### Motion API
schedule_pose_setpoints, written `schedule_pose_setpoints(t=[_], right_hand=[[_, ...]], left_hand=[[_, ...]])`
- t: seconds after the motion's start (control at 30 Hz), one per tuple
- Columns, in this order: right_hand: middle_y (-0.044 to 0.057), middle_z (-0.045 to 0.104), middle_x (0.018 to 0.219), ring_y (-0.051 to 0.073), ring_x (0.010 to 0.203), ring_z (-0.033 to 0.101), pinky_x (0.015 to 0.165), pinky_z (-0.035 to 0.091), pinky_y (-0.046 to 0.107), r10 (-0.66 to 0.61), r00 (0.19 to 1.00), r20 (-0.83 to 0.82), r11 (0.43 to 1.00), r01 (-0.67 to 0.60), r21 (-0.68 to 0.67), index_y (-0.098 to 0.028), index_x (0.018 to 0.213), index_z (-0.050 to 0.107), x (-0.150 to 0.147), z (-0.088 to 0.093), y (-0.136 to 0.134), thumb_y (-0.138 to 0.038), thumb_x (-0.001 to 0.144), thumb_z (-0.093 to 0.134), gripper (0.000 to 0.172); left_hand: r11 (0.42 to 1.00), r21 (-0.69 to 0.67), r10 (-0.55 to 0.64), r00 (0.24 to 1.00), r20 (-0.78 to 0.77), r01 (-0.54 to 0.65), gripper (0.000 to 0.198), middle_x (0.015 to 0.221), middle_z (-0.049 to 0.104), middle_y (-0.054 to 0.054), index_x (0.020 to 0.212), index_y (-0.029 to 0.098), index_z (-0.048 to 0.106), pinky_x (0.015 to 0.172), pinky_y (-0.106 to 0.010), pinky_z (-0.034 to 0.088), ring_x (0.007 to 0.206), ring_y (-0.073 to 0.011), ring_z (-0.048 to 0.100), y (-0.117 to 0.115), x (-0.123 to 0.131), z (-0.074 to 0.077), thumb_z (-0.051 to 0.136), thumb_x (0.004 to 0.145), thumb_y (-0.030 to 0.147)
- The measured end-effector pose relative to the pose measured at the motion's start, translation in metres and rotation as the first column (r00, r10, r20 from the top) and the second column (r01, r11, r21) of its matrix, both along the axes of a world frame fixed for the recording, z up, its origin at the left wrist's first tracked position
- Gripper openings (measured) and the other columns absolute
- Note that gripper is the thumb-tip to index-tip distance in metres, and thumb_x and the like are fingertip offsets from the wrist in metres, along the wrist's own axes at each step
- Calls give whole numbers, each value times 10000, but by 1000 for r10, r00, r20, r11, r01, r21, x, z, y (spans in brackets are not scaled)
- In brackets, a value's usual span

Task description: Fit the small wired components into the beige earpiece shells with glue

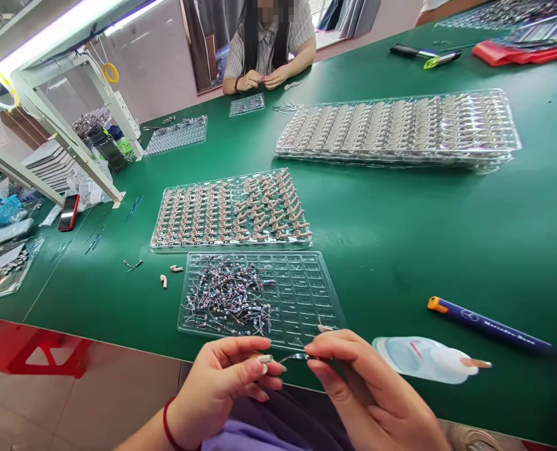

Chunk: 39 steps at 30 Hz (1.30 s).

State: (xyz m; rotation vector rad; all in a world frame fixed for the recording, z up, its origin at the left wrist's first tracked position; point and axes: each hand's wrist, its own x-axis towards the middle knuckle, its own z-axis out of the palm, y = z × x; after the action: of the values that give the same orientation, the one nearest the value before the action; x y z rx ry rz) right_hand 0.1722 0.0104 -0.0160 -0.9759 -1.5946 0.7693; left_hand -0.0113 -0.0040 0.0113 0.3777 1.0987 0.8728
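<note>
My left hand (226, 383) pinches a small pale piece (265, 359) between thumb and fingers; it looks like an earbud shell, mostly covered by the fingertips. Facing it, my right hand (360, 382) grips a small wired circuit piece (299, 356), whose thin wire points toward the left hand. A pinkish tip (325, 327) shows just above the right fingers. Both hands are over the near table edge, in front of a clear plastic tray (306, 282) heaped on its left with small wired parts (226, 294). Two loose pink earbud shells (163, 281) lie left of that tray.
Behind stands a tray of pink earbud shells (198, 213); farther right is a stack of filled trays (391, 131). A glue bottle (419, 358) and a blue pen-shaped tool (489, 326) lie at right. A phone (69, 213) is at left. A person (271, 50) works across the table.
</note>
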Motion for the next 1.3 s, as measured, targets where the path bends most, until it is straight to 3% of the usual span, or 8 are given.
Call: schedule_pose_setpoints(t=[0.17, 0.57, 0.87, 1.13, 1.3], right_hand=[[26, 608, 817, 143, 777, 621, 665, 537, 207, -1, 1000, 26, 1000, 1, 11, -230, 940, 575, 0, 3, 0, -159, 913, 528, 89], [19, 620, 776, 137, 703, 636, 663, 544, 220, 13, 997, 78, 997, -19, 79, -222, 932, 570, -2, 2, 2, -119, 894, 526, 118], [25, 630, 776, 136, 681, 642, 648, 562, 208, 77, 991, 108, 992, -87, 93, -221, 954, 567, -2, 4, 2, -101, 879, 522, 148], [15, 627, 745, 122, 651, 624, 575, 538, 188, 193, 978, 85, 981, -194, 5, -217, 910, 571, -4, 6, 6, -119, 891, 511, 116], [10, 640, 732, 125, 634, 631, 563, 534, 194, 197, 979, 52, 979, -194, -58, -218, 885, 582, -3, 7, 6, -146, 898, 521, 96]], left_hand=[[1000, -10, -12, 1000, 0, 12, 277, 839, 770, -107, 796, 132, 758, 539, -157, 498, 694, -147, 718, -1, 2, 1, 869, 622, 318], [1000, -3, 17, 1000, -2, -17, 269, 806, 753, -101, 758, 118, 752, 516, -177, 507, 660, -150, 697, -2, 1, -1, 875, 600, 298], [1000, 12, -24, 998, -63, 25, 312, 588, 618, -20, 721, 113, 737, 480, -184, 489, 558, -103, 583, -1, 1, 0, 878, 569, 346], [997, -41, -72, 995, -66, 69, 338, 528, 619, -24, 606, 97, 679, 459, -178, 440, 474, -90, 571, 0, 2, -1, 869, 552, 371], [994, -82, -80, 995, -59, 75, 347, 501, 612, -25, 609, 92, 682, 415, -178, 428, 449, -101, 578, 1, 3, -3, 864, 535, 378]])
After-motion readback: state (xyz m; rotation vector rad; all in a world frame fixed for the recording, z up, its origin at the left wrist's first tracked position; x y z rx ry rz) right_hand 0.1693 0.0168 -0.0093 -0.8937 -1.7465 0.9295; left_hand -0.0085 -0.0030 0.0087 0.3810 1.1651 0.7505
